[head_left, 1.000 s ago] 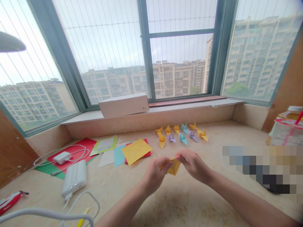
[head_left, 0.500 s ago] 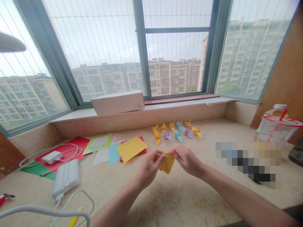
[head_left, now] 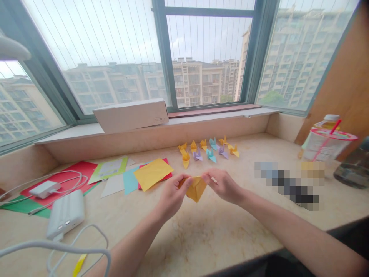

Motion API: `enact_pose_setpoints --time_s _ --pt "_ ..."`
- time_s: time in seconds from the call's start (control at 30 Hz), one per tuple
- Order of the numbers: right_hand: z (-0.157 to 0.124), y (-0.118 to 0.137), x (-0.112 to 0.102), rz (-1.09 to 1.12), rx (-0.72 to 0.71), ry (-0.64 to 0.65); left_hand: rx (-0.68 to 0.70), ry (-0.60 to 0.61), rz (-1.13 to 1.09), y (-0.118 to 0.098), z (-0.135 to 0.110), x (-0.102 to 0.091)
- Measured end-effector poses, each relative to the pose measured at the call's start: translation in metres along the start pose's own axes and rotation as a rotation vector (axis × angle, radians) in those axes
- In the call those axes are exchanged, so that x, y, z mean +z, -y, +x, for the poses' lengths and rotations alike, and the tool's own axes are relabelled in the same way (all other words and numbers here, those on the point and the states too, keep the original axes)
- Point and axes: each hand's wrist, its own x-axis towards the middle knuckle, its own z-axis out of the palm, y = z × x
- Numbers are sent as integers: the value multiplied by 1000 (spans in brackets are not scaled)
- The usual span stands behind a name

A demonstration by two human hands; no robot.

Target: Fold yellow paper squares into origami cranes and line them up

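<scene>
Between my two hands is a piece of folded yellow origami paper, its point hanging downward. My left hand pinches its left corner, thumb on top. The right corner is held by the fingertips of my right hand. Just behind the hands stand several small paper cranes in yellow, blue and purple, set in two rough rows. A flat sheet of yellow paper lies to the left, on top of red and blue sheets.
On the left lie a white power bank, a charger and looping white cables. A long white box rests on the sill. To the right are a lidded cup with a straw, a dark round container and a blurred-out item.
The view has tilted down and shifted slightly, so everything sits higher and more to the left. Both hands keep hold of the folded paper, which looks much the same.
</scene>
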Motion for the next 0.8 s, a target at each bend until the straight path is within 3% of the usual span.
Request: enact_pose_setpoints --time_s 0.33,0.6,0.8 --pt "-3 0 3 101 -52 -17 0 -54 50 1 2 3" --pt "-2 4 -1 52 69 -95 93 62 132 2 -3 5" --pt "-2 7 -1 14 126 -109 122 54 113 6 -4 8"
